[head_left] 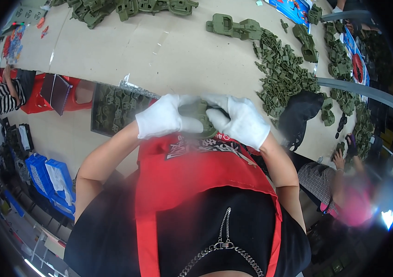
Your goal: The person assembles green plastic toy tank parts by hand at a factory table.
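In front of my red apron, both white-gloved hands hold an olive-green plastic toy vehicle part (199, 113) between them. My left hand (166, 117) grips its left side with the thumb along the lower edge. From the other side my right hand (242, 117) has its fingers curled over the part, the thumb pressing toward the middle. The gloves cover much of the piece, and haze blurs its detail. Just beyond my right hand lies a heap of small olive-green parts (282, 69) on the pale table (173, 60).
A dark crate (98, 119) of green vehicle bodies sits left of my hands. A green vehicle body (233, 27) lies on the table, with several more along the far edge. Black cloth (302, 115) is at the right. Other people sit at both sides.
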`<state>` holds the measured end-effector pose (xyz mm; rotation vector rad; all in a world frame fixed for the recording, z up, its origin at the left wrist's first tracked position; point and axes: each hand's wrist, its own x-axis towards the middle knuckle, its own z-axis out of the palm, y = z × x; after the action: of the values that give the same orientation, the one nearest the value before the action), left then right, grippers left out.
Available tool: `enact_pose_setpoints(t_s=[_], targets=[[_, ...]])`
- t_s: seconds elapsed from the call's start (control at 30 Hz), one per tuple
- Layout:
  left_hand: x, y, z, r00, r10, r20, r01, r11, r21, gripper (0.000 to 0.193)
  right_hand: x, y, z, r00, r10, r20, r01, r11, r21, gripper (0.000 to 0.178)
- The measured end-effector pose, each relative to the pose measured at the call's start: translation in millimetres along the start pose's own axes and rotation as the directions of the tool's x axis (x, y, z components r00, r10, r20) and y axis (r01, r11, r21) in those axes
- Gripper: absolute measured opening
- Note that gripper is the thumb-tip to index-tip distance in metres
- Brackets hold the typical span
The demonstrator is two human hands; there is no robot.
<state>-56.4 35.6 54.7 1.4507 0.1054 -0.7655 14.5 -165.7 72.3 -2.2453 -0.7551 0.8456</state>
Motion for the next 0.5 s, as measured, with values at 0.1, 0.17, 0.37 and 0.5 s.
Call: enact_pose_setpoints(t_s=[0.1, 0.17, 0.37, 0.5], targets=[[3, -8, 1, 0.999, 0.021, -0.026, -0.022, 0.999, -0.033, 0.057, 0, -16, 1, 0.994, -0.110, 0.026, 0.112, 0.983, -0.148, 0.040], [7, -14, -1, 0.999, 0.042, -0.014, -0.043, 0.999, -0.027, 0.057, 1, -20, 4, 0.996, -0.071, 0.058, 0.083, 0.968, -0.236, 0.039], [10, -13, -1, 0.999, 0.042, -0.024, -0.043, 0.997, -0.070, 0.059, -3, -22, 18, 0.998, 0.057, -0.021, -0.060, 0.886, -0.459, 0.040], [0, 0, 0, 0.999, 0.025, -0.035, -0.026, 0.998, -0.050, 0.065, 7, 0, -29, 0.968, 0.026, 0.251, -0.016, 0.999, -0.042, 0.051]])
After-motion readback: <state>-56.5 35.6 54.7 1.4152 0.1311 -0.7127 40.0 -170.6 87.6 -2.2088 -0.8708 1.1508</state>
